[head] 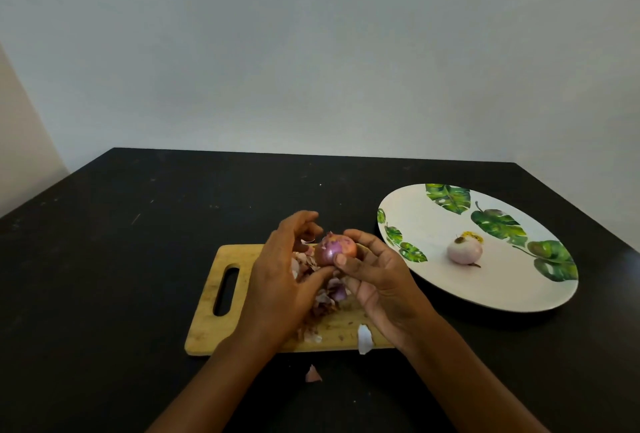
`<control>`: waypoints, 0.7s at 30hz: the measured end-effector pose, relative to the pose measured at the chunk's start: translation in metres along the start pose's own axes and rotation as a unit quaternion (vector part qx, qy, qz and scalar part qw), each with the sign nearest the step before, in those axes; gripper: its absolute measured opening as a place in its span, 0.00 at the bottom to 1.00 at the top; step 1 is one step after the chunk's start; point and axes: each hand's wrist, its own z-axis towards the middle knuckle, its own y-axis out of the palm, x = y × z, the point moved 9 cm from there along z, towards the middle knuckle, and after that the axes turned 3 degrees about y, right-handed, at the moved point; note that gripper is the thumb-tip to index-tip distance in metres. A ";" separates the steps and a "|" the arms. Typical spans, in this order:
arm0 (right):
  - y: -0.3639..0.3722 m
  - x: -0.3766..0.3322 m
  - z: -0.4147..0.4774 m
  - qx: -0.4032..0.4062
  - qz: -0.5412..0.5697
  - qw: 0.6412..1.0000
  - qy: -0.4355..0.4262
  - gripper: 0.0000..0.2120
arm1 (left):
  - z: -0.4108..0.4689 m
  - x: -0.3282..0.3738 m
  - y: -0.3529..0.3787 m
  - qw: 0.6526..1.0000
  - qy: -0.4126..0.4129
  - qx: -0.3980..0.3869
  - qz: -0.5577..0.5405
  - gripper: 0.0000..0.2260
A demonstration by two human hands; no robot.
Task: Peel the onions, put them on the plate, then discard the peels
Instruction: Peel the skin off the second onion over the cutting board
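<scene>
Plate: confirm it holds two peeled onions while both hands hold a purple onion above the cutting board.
Not right. The head view shows the plate holding one peeled onion, not two. The rest stands: the left hand and right hand hold a purple onion above the cutting board.

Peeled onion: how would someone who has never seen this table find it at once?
On the black table, look right to the white leaf-printed plate. The peeled onion sits alone on it, pale and smooth, unlike the purple-skinned onion held over the cutting board.
</scene>
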 end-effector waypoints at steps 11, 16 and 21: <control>-0.005 0.002 0.001 0.029 -0.044 0.998 -0.018 0.31 | -0.003 0.017 0.000 0.989 0.112 0.017 0.100 0.21; -0.006 0.002 0.002 0.033 -0.064 0.997 -0.019 0.30 | -0.001 0.011 0.005 0.992 0.088 -0.016 0.091 0.23; -0.008 0.001 0.002 0.028 -0.087 0.996 -0.022 0.29 | -0.001 0.007 0.012 0.994 0.069 -0.055 0.067 0.22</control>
